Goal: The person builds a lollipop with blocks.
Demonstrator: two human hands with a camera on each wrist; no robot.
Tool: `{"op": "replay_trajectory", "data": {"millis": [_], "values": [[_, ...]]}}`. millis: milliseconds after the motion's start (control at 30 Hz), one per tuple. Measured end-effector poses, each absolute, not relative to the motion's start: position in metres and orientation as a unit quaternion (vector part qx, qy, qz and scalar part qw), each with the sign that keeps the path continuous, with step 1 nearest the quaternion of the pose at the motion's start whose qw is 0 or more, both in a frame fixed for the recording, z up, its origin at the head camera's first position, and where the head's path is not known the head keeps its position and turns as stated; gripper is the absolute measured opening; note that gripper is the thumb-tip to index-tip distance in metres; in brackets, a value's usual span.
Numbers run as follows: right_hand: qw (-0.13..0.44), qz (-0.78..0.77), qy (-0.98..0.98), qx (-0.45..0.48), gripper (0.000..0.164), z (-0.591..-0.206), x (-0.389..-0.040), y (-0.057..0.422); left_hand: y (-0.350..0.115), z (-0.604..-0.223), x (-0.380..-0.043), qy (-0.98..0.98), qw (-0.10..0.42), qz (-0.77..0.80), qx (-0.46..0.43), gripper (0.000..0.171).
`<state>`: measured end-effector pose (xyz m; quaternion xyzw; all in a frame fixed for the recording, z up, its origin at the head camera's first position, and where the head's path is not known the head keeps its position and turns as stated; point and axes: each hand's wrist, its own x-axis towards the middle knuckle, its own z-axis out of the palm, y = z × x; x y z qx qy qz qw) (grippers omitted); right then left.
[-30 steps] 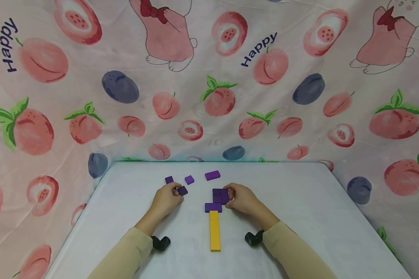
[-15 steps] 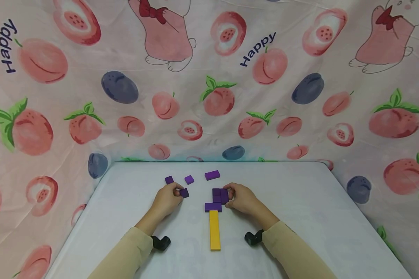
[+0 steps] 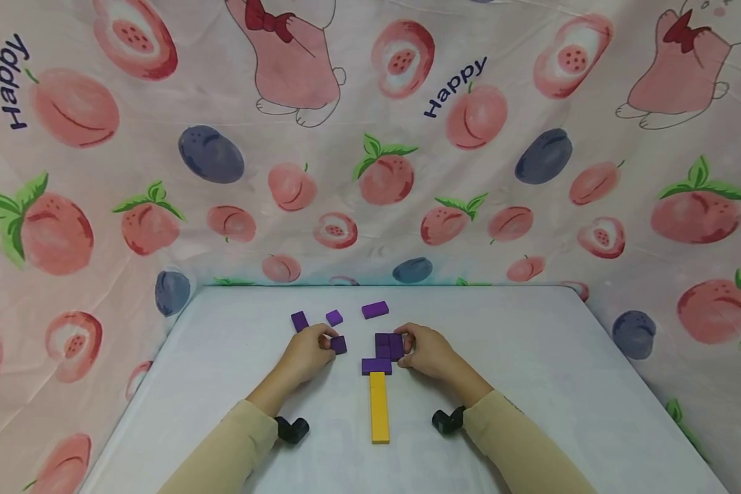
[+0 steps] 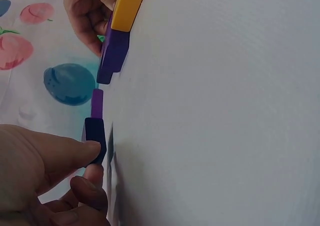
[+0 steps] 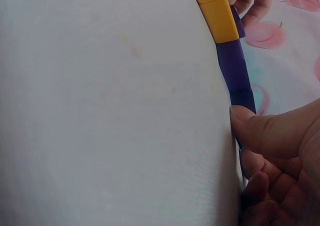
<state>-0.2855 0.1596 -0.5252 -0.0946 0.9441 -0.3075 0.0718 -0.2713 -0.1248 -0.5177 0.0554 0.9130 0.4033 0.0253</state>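
In the head view my left hand (image 3: pixel 305 353) pinches a small dark purple block (image 3: pixel 339 344) between thumb and finger. The left wrist view shows its thumb on that block's face. My right hand (image 3: pixel 431 351) holds the right edge of a purple block (image 3: pixel 397 347), thumb near and fingers behind. That block lies against other purple pieces (image 3: pixel 382 345). Below them a purple block (image 3: pixel 377 367) lies crosswise, touching the top of a column of yellow blocks (image 3: pixel 379 408). In the right wrist view the right thumb (image 5: pixel 250 128) covers part of the purple block's end.
Loose on the white table (image 3: pixel 519 384) lie a long purple block (image 3: pixel 375 310), a small lighter purple one (image 3: pixel 334 318) and a dark purple one (image 3: pixel 299 321) behind the left hand. A fruit-print cloth (image 3: pixel 370 137) rises behind the table.
My left hand has moved right with its purple block, closer to the purple group, uncovering more of the dark block behind it. The right hand stays in place.
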Motion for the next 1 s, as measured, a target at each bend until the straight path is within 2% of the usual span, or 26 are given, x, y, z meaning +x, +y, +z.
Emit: {"op": "replay_trajectory", "data": {"millis": [1000], "values": [[0.07,-0.307,0.944,-0.095,0.06,-0.526,-0.285,0.16,-0.095,-0.521,-0.272,0.918,0.03,0.387,0.079,0.026]]}}
